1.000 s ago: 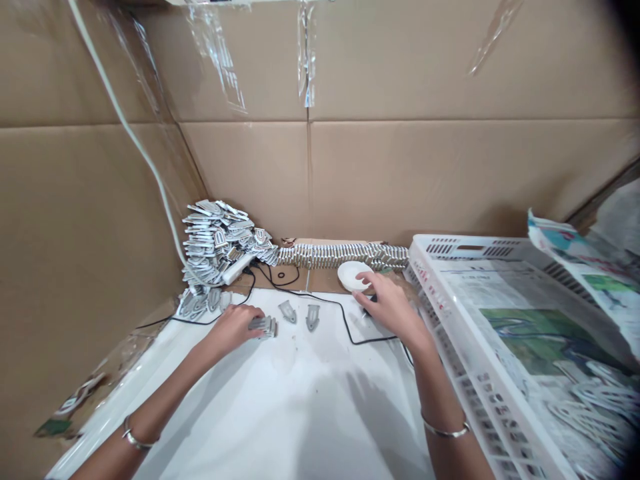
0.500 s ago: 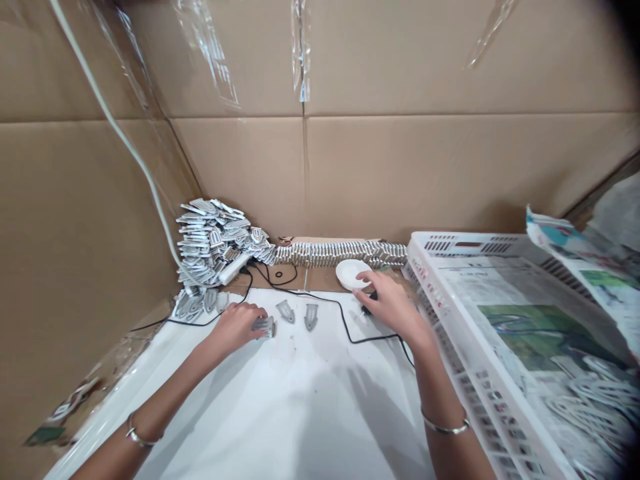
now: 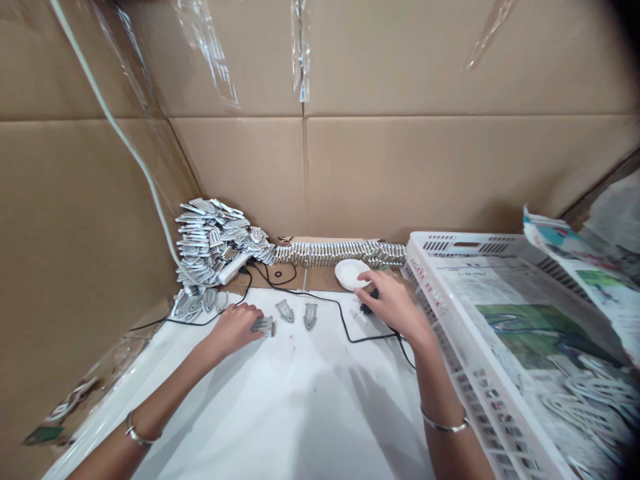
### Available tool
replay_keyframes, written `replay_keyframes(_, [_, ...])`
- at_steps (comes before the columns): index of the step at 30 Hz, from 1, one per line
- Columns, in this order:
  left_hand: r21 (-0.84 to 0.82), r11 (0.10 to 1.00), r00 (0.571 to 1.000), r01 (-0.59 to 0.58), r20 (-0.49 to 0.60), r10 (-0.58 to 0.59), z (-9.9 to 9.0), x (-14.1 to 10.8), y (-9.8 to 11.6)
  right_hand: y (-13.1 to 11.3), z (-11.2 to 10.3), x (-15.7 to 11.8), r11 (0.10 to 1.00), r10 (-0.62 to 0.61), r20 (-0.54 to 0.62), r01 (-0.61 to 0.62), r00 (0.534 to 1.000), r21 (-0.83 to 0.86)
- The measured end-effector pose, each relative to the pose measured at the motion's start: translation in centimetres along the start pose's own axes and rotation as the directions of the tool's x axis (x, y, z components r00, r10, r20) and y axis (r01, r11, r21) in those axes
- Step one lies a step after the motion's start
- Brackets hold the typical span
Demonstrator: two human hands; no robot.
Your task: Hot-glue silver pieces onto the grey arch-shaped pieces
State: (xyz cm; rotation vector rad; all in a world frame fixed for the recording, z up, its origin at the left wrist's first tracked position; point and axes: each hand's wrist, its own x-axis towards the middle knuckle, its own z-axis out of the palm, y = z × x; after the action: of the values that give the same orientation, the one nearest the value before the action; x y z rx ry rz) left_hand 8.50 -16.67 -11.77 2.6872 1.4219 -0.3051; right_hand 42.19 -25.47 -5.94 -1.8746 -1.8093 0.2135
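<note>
Grey stack on white table, left hand closed about it. Two loose pieces between the hands, left nearer, long axes roughly fore-and-aft, tips nearward. Right hand part-spread over bowl, contact unclear

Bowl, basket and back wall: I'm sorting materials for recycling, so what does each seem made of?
Bowl: probably plastic, though ceramic is possible; it looks smooth and plain white.
Basket: likely moulded plastic with a slight sheen, judging by its rigid, slotted white sides.
Back wall: cardboard, matt brown, with straight creases and a taped seam.
</note>
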Motion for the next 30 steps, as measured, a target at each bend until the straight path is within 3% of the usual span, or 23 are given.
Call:
replay_keyframes(12, [0.004,1.0,1.0,0.011,0.002,-0.011,-1.2,-0.1,-0.6,0.2,-0.2,0.0,1.0,-0.008,0.001,0.008,1.0,-0.011])
replay_keyframes(23, [-0.007,1.0,1.0,0.014,0.026,-0.014,-0.6,0.1,-0.6,0.6,0.1,0.0,1.0,-0.013,0.018,0.013,1.0,0.009])
replay_keyframes(30, [-0.038,0.999,1.0,0.003,0.015,-0.002,-1.4,-0.1,-0.7,0.5,-0.1,-0.1,1.0,-0.017,0.006,0.017,1.0,-0.016])
